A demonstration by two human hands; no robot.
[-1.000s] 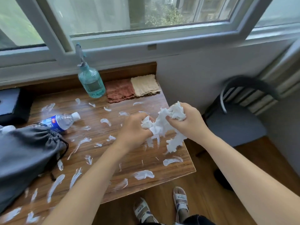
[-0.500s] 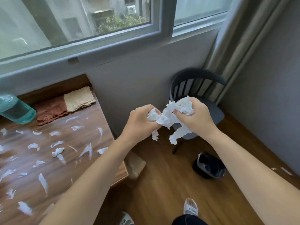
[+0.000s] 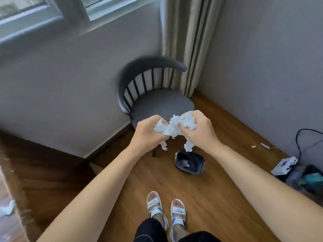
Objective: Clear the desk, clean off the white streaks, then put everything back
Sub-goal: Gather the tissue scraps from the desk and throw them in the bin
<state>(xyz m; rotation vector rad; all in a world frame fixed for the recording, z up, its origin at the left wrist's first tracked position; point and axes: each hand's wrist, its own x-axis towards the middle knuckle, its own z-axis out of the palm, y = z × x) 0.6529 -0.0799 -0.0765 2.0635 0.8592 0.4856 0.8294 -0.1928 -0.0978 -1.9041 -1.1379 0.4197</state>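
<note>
A crumpled wad of white tissue (image 3: 173, 127) hangs between both hands in mid-air, in front of a chair. My left hand (image 3: 146, 136) grips its left end and my right hand (image 3: 201, 131) grips its right end, with torn tails dangling below. Below the hands, on the floor, stands a small black bin (image 3: 189, 162) lined with a bag, holding a bit of white paper. Only the desk's right edge (image 3: 7, 198) shows at the far left, with one white streak (image 3: 7, 209) on it.
A dark chair (image 3: 157, 98) stands against the wall by the curtain (image 3: 185, 42). A white box, cables and clutter (image 3: 297, 170) lie at the right wall. My sandalled feet (image 3: 166, 206) stand on the wood floor.
The view has swung right, away from the desk toward the chair and bin. Both hands carried the tissue wad along and now hold it above the bin.
</note>
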